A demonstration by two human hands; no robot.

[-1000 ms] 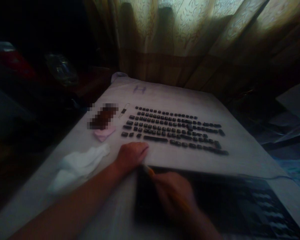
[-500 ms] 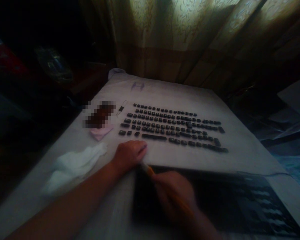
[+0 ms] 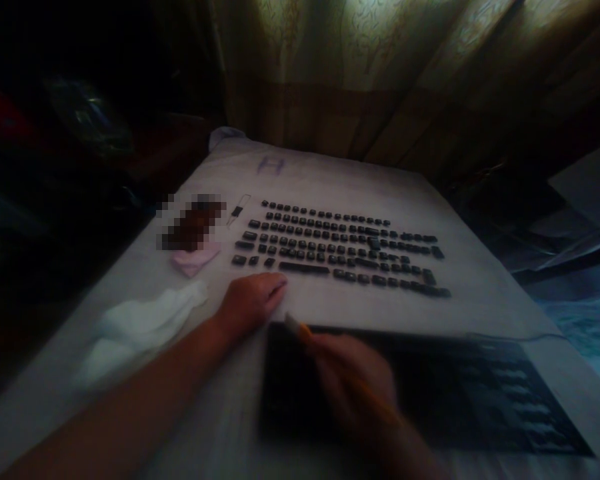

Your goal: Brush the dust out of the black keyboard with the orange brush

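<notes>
My right hand (image 3: 353, 370) is closed around a paintbrush (image 3: 373, 398) with an orange handle, its pale tip pointing up and left. That tip hangs over the far left corner of a dark keyboard base (image 3: 430, 387). Beyond that corner my left hand (image 3: 250, 300) rests on the cloth, fingers and thumb pressed together; whatever they hold, if anything, is hidden. Past it lie rows of loose black keycaps (image 3: 315, 235), with the long space bar (image 3: 304, 268) nearest that hand. Both hands are dim and slightly blurred.
White crumpled cloth (image 3: 147, 317) lies left of my left forearm. A folded pink cloth (image 3: 195, 259), a pixelated item (image 3: 194, 223) and a keycap puller (image 3: 237, 211) with wire loops sit farther back. A cable (image 3: 517, 337) runs right. A curtain (image 3: 330, 100) hangs behind the table.
The brush tip has come away from the fingers of my left hand, leaving a small gap. Everything in view has shifted slightly left and up with the camera.
</notes>
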